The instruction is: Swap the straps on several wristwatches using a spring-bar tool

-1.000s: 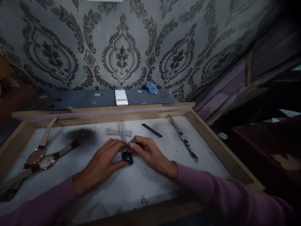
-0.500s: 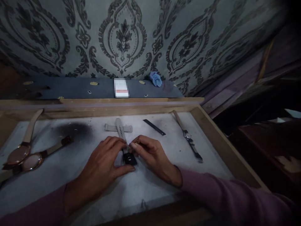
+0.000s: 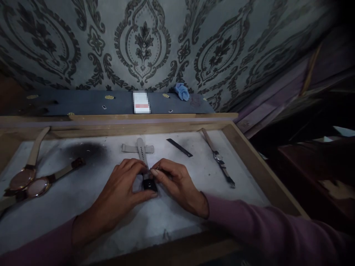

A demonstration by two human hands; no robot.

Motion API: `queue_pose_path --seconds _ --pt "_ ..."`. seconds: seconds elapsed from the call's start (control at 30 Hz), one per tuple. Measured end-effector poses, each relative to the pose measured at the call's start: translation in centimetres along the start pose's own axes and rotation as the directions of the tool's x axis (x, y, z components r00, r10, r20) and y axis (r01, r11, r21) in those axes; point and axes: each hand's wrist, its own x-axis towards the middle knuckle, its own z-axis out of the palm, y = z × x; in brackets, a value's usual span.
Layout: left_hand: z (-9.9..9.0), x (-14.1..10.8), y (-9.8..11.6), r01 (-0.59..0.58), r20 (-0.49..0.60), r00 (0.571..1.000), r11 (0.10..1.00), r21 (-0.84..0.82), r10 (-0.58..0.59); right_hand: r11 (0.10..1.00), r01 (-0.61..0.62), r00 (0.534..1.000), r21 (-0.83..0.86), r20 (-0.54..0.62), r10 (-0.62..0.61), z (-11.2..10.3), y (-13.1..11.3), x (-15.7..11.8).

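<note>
A watch with a square black case [image 3: 150, 184] lies face unclear on the white tray floor, its pale perforated strap [image 3: 141, 147] stretching away from me. My left hand [image 3: 126, 183] grips the watch, thumb at the near edge of the case and fingers by the strap joint. At that same joint, my right hand [image 3: 172, 181] is closed in a pinch; whatever sits between its fingertips is too small to make out. Beneath the perforated strap lies another pale strap piece [image 3: 130, 148], crosswise. A flat dark blade-like strip [image 3: 179, 147] rests to the right of it.
Two round-faced watches [image 3: 38, 187] overlap at the left. A slim watch [image 3: 218, 157] lies at the right. The wooden tray rim [image 3: 249, 159] surrounds everything. Behind it, a dark cloth surface bears a white box [image 3: 141, 102] and a crumpled blue cloth [image 3: 182, 91].
The view has shifted slightly, so the scene sits a little further left. The black case appears tilted a little differently between my hands. Both hands keep nearly the same hold.
</note>
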Motion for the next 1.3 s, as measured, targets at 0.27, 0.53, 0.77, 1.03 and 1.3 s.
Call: queue_pose_path --seconds 0.27,0.53,0.77,1.03,1.3 --pt "0.3 -0.2 0.1 0.007 -0.030 1.000 0.998 0.068 -0.005 0.998 -0.017 1.000 0.053 0.004 0.016 -0.2 -0.1 0.1" --pt "0.7 -0.1 -0.6 -0.019 -0.040 0.999 0.996 0.082 0.022 0.954 -0.130 0.990 0.270 -0.021 0.141 0.0 0.5 0.4" --pt "0.6 0.1 -0.6 0.005 -0.005 1.000 0.997 0.080 -0.004 0.938 -0.134 0.989 0.319 -0.017 0.147 0.6 1.5 0.1" --pt "0.7 0.0 -0.6 -0.003 -0.008 1.000 0.996 0.085 0.003 0.981 -0.088 0.996 0.175 -0.009 0.091 0.6 1.4 0.1" --pt "0.4 0.1 -0.3 0.027 0.016 0.999 0.996 0.079 -0.029 0.987 -0.085 0.996 0.140 -0.009 0.087 0.6 1.3 -0.1"
